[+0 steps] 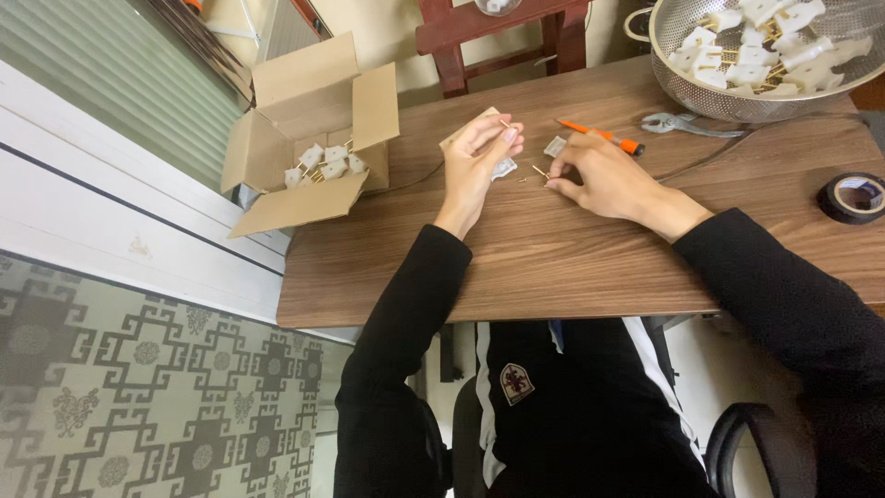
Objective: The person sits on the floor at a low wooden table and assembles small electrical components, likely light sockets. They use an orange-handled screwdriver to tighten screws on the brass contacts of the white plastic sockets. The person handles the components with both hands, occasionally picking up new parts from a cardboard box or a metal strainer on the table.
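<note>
On the wooden table (572,258), 2 hands work at small plug parts.

At centre, the left hand (479,157) stands wrist-down, fingers curled up and closed around a small pale plug piece (472,126) with a brass pin showing at its top. Just beside it, the right hand (604,175) lies palm-down, fingertips pinched narrow on a brass pin (540,171) lying on the wood. Behind it lies an orange screwdriver (601,136). At the table's left edge, an open brown cardboard box (318,92) holds white plugs; a metal colander (765,55) far right holds more, with 1 black tape roll (853,197) near it.
</note>
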